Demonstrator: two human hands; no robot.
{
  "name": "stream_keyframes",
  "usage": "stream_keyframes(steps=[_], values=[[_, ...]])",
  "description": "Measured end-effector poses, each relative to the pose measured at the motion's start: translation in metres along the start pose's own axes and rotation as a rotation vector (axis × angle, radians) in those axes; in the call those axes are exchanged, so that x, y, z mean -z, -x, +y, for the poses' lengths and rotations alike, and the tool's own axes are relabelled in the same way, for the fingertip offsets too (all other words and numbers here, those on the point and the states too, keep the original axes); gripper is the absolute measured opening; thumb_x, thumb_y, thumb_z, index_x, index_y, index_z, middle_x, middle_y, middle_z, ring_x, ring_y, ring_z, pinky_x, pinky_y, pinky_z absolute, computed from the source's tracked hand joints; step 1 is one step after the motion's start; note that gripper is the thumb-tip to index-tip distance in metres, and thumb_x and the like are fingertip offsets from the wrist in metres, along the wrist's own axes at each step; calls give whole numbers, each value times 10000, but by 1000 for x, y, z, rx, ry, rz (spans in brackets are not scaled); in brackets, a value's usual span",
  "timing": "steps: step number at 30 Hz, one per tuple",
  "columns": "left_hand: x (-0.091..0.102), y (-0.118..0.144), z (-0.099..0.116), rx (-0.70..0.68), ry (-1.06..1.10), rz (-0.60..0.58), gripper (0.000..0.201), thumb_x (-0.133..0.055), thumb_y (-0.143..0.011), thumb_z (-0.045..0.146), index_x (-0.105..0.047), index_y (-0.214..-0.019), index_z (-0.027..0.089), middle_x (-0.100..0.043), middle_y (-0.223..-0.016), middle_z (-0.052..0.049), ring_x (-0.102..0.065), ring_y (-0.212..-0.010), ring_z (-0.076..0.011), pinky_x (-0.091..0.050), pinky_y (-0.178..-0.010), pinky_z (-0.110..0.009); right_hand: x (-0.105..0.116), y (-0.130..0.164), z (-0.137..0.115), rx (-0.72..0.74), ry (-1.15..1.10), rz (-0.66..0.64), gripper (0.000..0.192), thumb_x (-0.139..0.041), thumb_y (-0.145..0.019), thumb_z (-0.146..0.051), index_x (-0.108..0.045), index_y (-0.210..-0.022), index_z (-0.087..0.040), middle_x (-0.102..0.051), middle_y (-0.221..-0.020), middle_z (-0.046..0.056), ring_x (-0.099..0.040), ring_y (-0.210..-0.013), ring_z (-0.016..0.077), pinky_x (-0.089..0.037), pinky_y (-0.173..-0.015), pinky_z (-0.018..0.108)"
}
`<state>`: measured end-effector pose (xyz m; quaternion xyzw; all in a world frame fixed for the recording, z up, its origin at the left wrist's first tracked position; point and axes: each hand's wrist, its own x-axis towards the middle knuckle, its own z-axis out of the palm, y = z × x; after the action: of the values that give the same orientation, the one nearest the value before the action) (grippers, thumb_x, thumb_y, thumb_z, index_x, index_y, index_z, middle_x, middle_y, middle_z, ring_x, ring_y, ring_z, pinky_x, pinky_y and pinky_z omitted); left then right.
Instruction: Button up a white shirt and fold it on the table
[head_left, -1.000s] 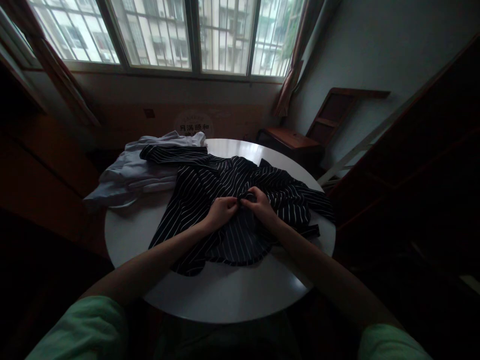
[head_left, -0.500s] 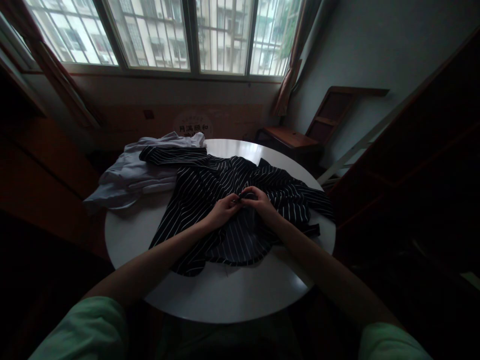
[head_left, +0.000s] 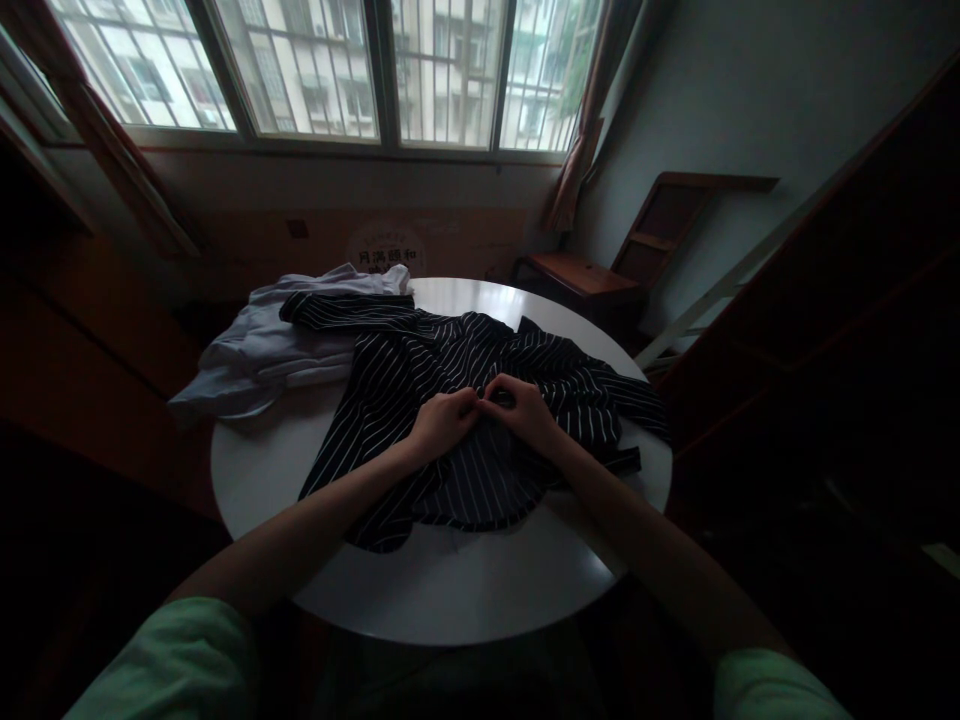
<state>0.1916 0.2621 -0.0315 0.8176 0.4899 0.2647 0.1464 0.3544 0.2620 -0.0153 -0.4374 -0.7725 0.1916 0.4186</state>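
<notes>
A black shirt with white stripes lies spread and rumpled over the round table, one sleeve out to each side. My left hand is closed in a pinch on the shirt's front edge near its middle. Right beside it, my right hand pinches the same spot, thumb and index finger forming a ring. The fingertips of both hands meet there. Whether a button sits between them is too small and dark to tell. Below the hands, the shirt's plain-looking inner side shows at the hem.
A heap of pale grey-white clothing hangs over the white table's left edge, partly under a striped sleeve. A wooden chair stands behind at the right, below the window. Dark furniture rises on both sides.
Both hands stay at the same spot on the shirt. My left fingers have curled in more, and the fingertips of my right hand have shifted slightly. The shirt has hardly moved.
</notes>
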Motion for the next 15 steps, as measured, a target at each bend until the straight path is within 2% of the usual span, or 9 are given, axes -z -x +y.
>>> stream_keyframes(steps=[4,7,10,15], values=[[4,-5,-4,-111,-24,126,159,-577,-786,324,-626,-735,183,-565,-757,-18,-518,-725,-143,-380,-630,-244,4,-1,2,-41,-54,73,188,-687,-672,-291,-562,-737,-167,-623,-730,6,-584,-704,141,-443,-689,264],[6,-7,-7,-184,-46,198,109,-625,-756,296,-661,-750,193,-577,-831,-34,-517,-835,-167,-409,-749,-291,7,-2,5,-65,-57,-15,154,-706,-651,-236,-611,-751,-167,-651,-747,8,-605,-723,144,-453,-708,266],[5,-6,-9,-197,-10,198,88,-620,-765,260,-667,-770,186,-586,-790,-25,-532,-793,-153,-424,-731,-283,7,-1,6,-82,-1,-94,74,-693,-657,-173,-641,-709,-173,-661,-729,3,-614,-711,142,-455,-715,266],[5,-4,-6,-136,10,182,80,-604,-774,223,-664,-795,174,-585,-783,-24,-544,-746,-140,-432,-693,-261,5,-1,5,-44,96,-90,57,-638,-697,-119,-656,-722,-167,-647,-774,31,-597,-747,154,-443,-739,292]])
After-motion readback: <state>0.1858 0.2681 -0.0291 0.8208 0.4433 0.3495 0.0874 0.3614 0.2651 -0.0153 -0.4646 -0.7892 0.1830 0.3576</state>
